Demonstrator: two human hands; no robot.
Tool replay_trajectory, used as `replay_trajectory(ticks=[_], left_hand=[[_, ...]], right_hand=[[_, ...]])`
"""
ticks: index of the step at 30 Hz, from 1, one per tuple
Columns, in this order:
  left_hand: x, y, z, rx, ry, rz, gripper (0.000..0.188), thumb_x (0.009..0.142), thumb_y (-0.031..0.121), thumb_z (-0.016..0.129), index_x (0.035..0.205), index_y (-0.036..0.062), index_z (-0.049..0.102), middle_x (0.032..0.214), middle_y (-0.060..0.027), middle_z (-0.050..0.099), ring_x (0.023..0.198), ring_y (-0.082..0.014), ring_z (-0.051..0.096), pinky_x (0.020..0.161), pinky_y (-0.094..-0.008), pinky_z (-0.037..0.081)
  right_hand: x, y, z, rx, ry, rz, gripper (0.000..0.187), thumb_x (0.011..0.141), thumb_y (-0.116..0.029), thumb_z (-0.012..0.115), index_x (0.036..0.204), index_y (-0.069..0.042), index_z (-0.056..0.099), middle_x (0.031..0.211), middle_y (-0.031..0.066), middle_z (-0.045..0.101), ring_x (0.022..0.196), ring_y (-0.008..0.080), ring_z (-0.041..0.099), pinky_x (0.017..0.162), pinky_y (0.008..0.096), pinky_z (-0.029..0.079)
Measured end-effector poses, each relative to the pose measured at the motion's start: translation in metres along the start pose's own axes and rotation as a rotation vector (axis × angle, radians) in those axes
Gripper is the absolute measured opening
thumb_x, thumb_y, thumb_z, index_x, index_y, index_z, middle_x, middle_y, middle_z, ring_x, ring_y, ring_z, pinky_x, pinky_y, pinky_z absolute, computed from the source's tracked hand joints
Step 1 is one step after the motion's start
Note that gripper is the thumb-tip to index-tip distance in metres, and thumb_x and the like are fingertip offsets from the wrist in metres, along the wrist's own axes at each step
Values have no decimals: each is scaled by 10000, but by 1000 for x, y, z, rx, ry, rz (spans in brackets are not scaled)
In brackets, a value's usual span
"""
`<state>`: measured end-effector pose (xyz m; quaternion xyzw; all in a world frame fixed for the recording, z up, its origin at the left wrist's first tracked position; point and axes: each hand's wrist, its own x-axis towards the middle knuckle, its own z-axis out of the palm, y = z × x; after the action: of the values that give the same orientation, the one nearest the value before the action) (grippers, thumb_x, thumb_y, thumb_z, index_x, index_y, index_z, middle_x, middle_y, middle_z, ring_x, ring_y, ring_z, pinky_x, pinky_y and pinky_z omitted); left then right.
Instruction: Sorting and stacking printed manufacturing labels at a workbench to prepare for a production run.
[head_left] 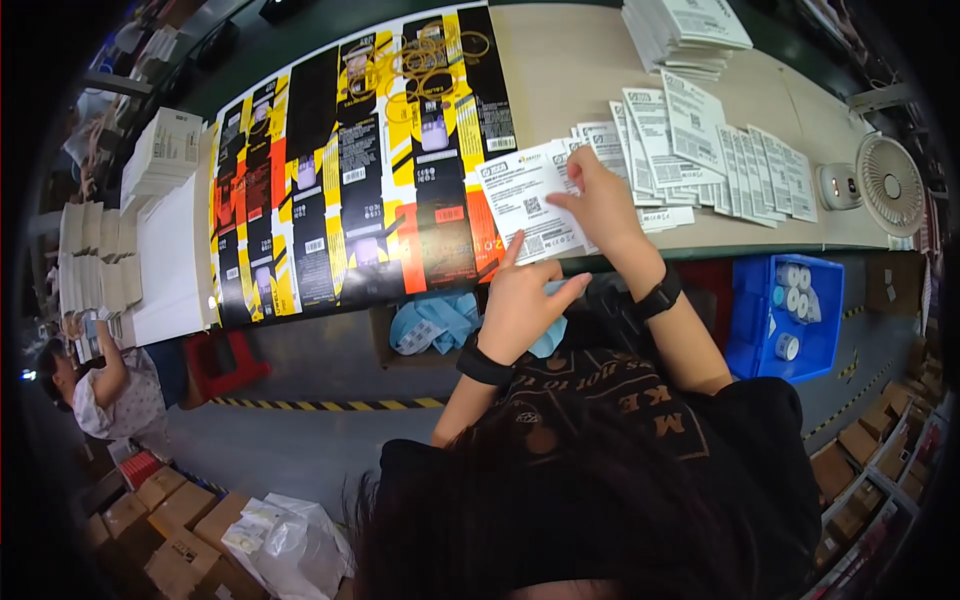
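A white printed leaflet (532, 190) with a square code lies near the table's front edge, partly over the colourful printed sheets. My right hand (608, 208) is at its right side, thumb on its face and bent fingers closed at its edge. My left hand (523, 305) is at its lower edge, with the index finger stretched onto the paper and the thumb held apart. Just right of it, more white leaflets (672, 140) lie fanned out in overlapping rows, partly covered by my right hand.
Rubber bands (425, 65) lie on the printed sheets (385, 205). A leaflet stack (690, 35) stands at the back, a small fan (890, 185) at the right. Below the edge are a blue bin (745, 330) with rolls and a red stool (225, 365). Another person (115, 390) works at far left.
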<state>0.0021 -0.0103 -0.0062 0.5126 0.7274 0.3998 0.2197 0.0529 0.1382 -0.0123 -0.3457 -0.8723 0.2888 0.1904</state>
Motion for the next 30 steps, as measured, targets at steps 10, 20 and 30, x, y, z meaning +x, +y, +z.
replay_trajectory(ticks=[10, 20, 30], left_hand=[[-22, -15, -34, -655, 435, -335, 159, 889, 110, 517, 903, -31, 590, 795, -24, 605, 695, -87, 545, 747, -218, 444], [-4, -25, -81, -925, 182, -608, 346, 901, 170, 462, 1164, -54, 484, 1098, -159, 595, 914, -178, 592, 761, -249, 467], [76, -19, -42, -1045, -63, -889, 322, 904, 242, 489, 1063, -31, 552, 940, -123, 631, 716, -117, 586, 564, -233, 446]], right_hand=[[-24, 0, -110, 578, -290, -277, 210, 762, -29, 642, 937, -27, 524, 882, 37, 536, 766, 86, 523, 681, 214, 426], [-62, 278, -218, -362, 712, 385, 539, 838, -404, 569, 1192, -8, 477, 1189, 182, 494, 1140, 290, 448, 981, 386, 314], [-34, 278, -190, -511, 364, 306, 703, 785, -469, 590, 1299, -33, 391, 1321, 235, 360, 1248, 354, 316, 1026, 464, 229]])
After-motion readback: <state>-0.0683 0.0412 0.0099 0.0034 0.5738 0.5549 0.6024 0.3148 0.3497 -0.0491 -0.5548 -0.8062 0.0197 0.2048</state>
